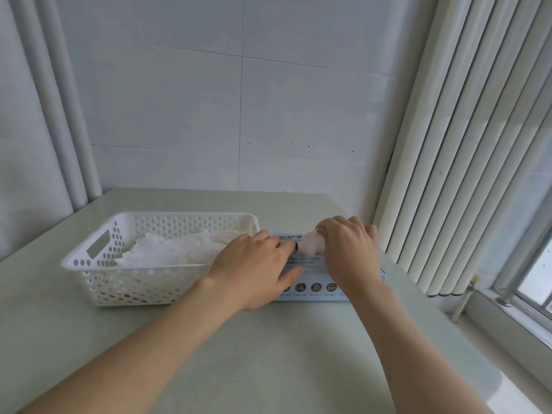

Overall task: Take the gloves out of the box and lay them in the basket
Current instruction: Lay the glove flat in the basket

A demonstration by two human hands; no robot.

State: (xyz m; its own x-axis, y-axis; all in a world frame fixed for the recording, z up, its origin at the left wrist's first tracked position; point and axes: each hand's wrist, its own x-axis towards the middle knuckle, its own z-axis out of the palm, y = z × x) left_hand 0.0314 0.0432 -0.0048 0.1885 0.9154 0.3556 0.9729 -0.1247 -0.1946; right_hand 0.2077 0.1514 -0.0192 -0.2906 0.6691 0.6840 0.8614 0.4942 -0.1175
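A pale, slightly greenish table (268,369) filled the lower part of the view, its far edge meeting a white panelled wall (185,100). Thin seams divided the wall into large rectangles, and a few small dark specks dotted one panel low down. Two white pipes (64,121) ran up the wall at the left, side by side. At the right hung cream vertical blinds (466,150), and beside them stood a grey-framed window (534,282) above a pale sill (507,342).
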